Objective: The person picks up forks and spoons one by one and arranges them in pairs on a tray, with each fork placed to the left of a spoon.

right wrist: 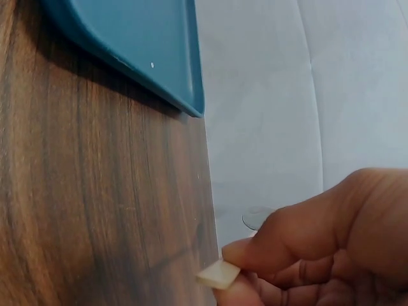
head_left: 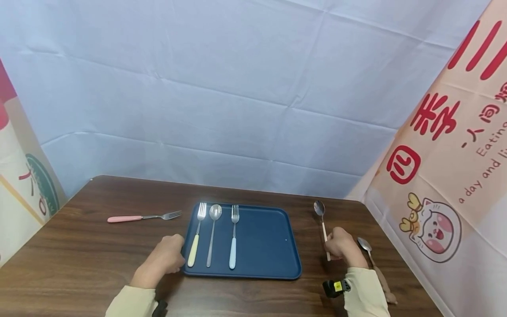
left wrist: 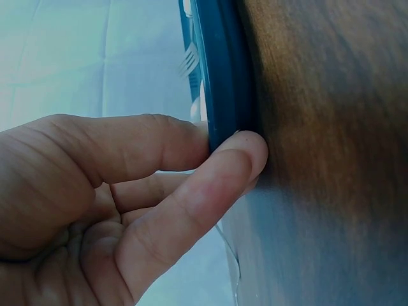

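Note:
My left hand (head_left: 169,253) is at the left edge of a dark blue tray (head_left: 265,246). In the left wrist view its thumb and finger pinch the tray's rim (left wrist: 220,76). Lying on the tray are a yellow-handled fork (head_left: 193,250), a plain metal spoon (head_left: 211,244) and a light-blue-handled fork (head_left: 233,251). Right of the tray, my right hand (head_left: 341,244) pinches a spoon (head_left: 319,208) by its pale handle, bowl pointing away from me. The handle's squared end (right wrist: 220,274) sticks out between thumb and finger in the right wrist view.
A pink-handled fork (head_left: 125,219) lies left of the tray on the brown wooden table (head_left: 79,264). Beside my right forearm is another spoon (head_left: 364,243), its brownish handle partly hidden by the sleeve. A pale cloth (head_left: 222,110) hangs behind the table; a printed cloth (head_left: 435,207) hangs at the right.

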